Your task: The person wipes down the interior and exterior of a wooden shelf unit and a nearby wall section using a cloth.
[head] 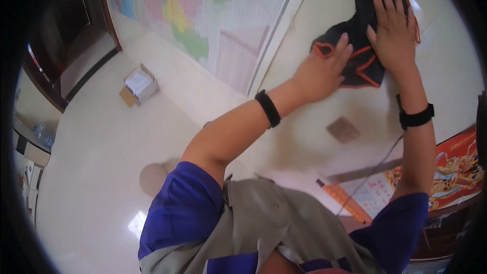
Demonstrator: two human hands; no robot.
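A dark cloth with orange edging (352, 32) lies against a pale glossy tiled surface at the upper right. My left hand (321, 70) rests over the cloth's lower left part, near an orange-edged loop, fingers pointing up and right. Higher on the cloth lies my right hand (393, 34), flat, with its fingers spread. Neither hand is seen to grip the cloth. Each wrist wears a black band. Whatever lies beneath the palms is hidden.
A large colourful map (198, 11) is left of the cloth. An opened small carton (140, 83) stands on the floor near a dark doorway. A red decorated print (456, 167), a thin cord (380, 163) and a brown square (342, 129) are at the right.
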